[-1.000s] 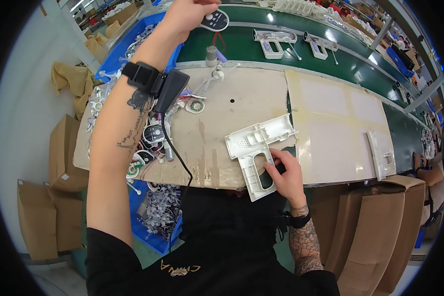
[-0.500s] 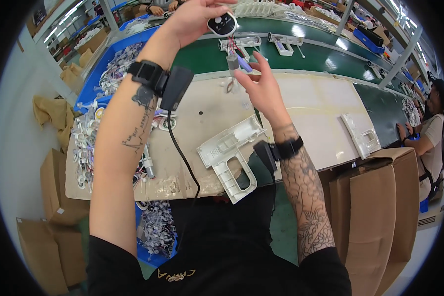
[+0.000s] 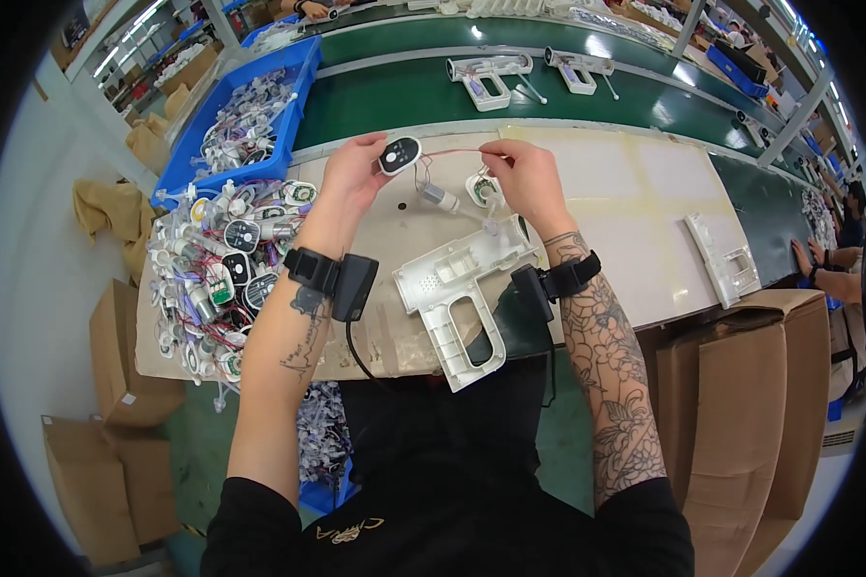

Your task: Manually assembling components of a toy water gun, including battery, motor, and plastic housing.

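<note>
Wiring step, seemingly: the left hand (image 3: 351, 173) pinches a small oval panel (image 3: 399, 154), the right hand (image 3: 524, 178) pinches its thin wire (image 3: 452, 152), stretched between them above the table (image 3: 645, 192). A motor (image 3: 437, 196) dangles below. The open white shell (image 3: 462, 288) lies just beneath; seating the parts there probably calls for lowering both hands together. Blue bin (image 3: 298, 67) far left; brown cartons (image 3: 130, 356) on the floor; no labels legible.

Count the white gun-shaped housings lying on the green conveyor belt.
2: one housing left of the other housing, both on the far belt. More may lie beyond view.
</note>
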`<state>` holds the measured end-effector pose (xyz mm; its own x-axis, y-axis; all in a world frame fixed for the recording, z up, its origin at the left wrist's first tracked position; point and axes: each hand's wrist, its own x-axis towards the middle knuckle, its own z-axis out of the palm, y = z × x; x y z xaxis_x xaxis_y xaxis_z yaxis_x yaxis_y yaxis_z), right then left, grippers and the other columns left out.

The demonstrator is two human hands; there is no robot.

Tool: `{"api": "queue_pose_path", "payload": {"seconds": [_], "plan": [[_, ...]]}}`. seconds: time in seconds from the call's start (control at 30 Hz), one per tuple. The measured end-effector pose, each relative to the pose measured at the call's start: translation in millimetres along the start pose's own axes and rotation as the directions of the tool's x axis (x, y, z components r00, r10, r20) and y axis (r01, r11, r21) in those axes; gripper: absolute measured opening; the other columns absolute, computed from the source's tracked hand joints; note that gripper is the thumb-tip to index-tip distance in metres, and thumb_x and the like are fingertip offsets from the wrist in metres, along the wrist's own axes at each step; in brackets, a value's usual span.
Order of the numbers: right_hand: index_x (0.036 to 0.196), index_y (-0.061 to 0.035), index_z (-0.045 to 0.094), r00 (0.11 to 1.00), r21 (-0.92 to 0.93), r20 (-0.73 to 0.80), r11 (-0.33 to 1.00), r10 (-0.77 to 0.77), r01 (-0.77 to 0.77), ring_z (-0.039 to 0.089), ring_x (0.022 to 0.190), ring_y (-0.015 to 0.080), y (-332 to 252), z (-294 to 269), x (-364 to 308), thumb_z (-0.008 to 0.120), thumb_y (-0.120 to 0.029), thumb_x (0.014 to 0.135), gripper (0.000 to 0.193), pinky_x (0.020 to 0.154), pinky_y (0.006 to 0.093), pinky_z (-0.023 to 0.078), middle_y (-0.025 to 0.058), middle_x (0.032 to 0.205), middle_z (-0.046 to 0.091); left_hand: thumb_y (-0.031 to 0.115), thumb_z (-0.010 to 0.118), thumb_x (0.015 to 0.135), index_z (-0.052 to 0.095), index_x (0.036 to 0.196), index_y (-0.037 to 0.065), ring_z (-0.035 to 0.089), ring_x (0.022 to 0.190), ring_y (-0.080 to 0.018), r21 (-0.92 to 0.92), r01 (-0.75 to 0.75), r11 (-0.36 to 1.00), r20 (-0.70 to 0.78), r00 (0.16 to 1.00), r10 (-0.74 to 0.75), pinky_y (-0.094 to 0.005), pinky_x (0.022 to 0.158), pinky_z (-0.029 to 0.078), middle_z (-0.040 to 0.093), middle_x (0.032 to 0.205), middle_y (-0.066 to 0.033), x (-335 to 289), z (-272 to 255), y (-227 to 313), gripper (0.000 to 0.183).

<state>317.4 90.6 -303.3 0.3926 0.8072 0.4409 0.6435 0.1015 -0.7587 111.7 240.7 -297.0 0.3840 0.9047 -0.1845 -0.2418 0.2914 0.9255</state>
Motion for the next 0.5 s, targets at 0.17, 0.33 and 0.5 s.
{"api": "queue_pose_path", "payload": {"seconds": [0.17, 0.33, 0.5], "plan": [[0.102, -0.0031, 0.077, 0.98, -0.067, 0.11, 0.983, -0.165, 0.173, 0.069, 0.084, 0.0343, 1.7, 3.4, -7.1, 0.071, -0.012, 0.087, 0.018, 0.08, 0.0411, 0.055, 0.017, 0.089, 0.073, -0.001, 0.05, 0.104, 0.049, 0.135, -0.008, 0.064, 0.116, -0.03, -0.129, 0.012, 0.992, -0.068, 0.997, -0.021, -0.0452, 0.102, 0.057, 0.059, 0.129, -0.0203, -7.3, -28.2, -23.5, 0.032], [0.102, -0.0039, 0.078, 0.834, -0.102, 0.543, 0.978, -0.097, 0.18, 0.069, 0.086, 0.0357, -20.0, 6.0, -10.4, 0.074, -0.022, 0.087, 0.024, 0.08, 0.0412, 0.055, 0.0177, 0.093, 0.073, -0.001, 0.05, 0.104, 0.047, 0.137, -0.009, 0.063, 0.117, -0.0318, -0.233, 0.034, 0.972, -0.101, 0.993, -0.059, -0.0452, 0.101, 0.057, 0.057, 0.131, -0.0219, -9.5, -51.6, -33.2, 0.034], [0.111, -0.0018, 0.075, 0.965, 0.03, 0.256, 0.999, -0.049, 0.043, 0.071, 0.085, 0.0349, -5.0, 38.9, 10.9, 0.074, -0.028, 0.088, 0.035, 0.079, 0.0405, 0.056, 0.0197, 0.097, 0.075, -0.001, 0.052, 0.103, 0.047, 0.136, -0.009, 0.065, 0.111, -0.0319, -0.337, 0.083, 0.938, 0.072, 0.995, -0.063, -0.0436, 0.1, 0.057, 0.061, 0.125, -0.0217, -9.3, -53.7, -33.5, 0.034]]}}
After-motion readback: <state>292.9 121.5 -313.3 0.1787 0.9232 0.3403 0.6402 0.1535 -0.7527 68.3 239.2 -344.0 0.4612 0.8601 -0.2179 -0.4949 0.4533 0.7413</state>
